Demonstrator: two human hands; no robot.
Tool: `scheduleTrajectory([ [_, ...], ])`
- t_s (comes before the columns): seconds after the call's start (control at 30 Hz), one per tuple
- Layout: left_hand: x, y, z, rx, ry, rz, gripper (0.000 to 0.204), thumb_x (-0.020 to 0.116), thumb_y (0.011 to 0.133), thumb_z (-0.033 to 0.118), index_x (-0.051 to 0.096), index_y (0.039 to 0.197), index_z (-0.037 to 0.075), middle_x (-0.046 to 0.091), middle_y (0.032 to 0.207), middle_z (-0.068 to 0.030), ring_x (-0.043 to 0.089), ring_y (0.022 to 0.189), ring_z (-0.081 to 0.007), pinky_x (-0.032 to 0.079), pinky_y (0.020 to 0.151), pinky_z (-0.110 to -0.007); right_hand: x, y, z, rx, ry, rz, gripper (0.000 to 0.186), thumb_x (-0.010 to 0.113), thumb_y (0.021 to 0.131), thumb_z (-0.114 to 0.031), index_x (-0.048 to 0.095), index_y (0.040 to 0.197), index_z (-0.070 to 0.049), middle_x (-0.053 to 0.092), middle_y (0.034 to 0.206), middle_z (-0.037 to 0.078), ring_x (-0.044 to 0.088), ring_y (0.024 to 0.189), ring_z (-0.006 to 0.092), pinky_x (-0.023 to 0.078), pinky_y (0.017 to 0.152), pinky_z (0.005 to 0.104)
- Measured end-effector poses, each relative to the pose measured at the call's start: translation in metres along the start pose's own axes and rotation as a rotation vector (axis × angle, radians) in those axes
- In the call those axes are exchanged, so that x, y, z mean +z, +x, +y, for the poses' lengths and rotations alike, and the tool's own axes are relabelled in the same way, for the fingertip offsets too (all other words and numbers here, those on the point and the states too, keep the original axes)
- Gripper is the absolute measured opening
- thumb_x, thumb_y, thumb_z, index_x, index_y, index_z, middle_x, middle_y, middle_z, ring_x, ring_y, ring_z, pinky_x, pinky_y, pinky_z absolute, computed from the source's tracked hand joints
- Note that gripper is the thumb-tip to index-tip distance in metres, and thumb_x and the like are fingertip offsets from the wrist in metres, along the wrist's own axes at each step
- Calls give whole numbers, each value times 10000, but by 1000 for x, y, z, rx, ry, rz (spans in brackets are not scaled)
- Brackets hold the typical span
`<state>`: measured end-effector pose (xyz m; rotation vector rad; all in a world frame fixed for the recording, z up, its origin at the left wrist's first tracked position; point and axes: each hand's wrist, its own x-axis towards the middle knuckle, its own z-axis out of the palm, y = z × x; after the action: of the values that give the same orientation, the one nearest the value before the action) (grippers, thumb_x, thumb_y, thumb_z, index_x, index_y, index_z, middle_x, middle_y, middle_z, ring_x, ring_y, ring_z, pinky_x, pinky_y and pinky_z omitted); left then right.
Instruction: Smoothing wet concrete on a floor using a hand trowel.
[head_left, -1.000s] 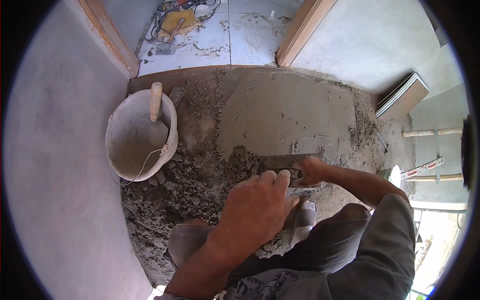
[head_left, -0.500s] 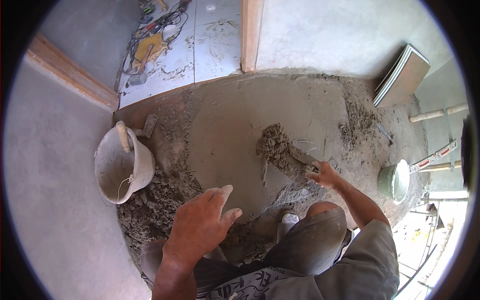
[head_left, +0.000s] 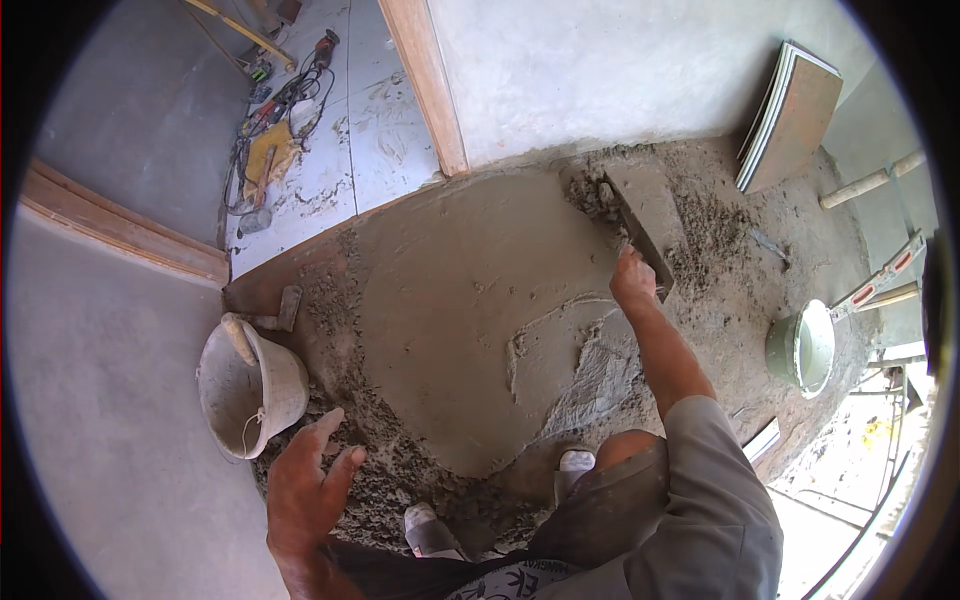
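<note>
My right hand (head_left: 635,280) is closed around a flat, long-bladed trowel (head_left: 652,248), held tilted over the far side of the smoothed wet mortar (head_left: 450,270). A clump of loose mortar (head_left: 590,195) lies against the blade's left side. Lower left, my left hand (head_left: 308,485) hangs open, fingers apart and empty, above crumbly mortar near a pale bucket (head_left: 285,385). A roughened, scraped patch (head_left: 595,370) shows in the mortar in front of my feet.
A wooden handle (head_left: 240,340) rests across the pale bucket's rim. At right stand a green bucket (head_left: 785,350) and a spirit level (head_left: 885,278); flat panels (head_left: 795,120) lean on the wall. Beyond the doorway, a mallet (head_left: 258,215) and corded tools (head_left: 318,58) lie on white tiles.
My right hand has moved away from me with the trowel, carrying the mortar clump to the far side. My left hand has shifted left and lower. The view has turned somewhat.
</note>
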<state>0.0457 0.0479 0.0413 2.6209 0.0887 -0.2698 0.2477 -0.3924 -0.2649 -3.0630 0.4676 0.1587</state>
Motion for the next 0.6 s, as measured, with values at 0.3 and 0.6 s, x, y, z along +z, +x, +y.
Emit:
scheduleTrajectory([
  [0.3,6,12,-19,65,78,-16,449,695,821,212,583,1207,12,662,1047,-166,652,806,-254,500,773,-360,-20,-11,39,130,334,181,375,577,849,-282,521,1042,35,634,955,280,628,884,455,501,804,497],
  [0.6,15,29,-24,20,32,-82,458,697,821,229,586,1207,9,657,1079,-175,659,859,-267,507,790,-363,-27,76,-24,-3,509,126,618,516,889,-469,594,973,138,644,725,280,679,645,365,522,717,471],
])
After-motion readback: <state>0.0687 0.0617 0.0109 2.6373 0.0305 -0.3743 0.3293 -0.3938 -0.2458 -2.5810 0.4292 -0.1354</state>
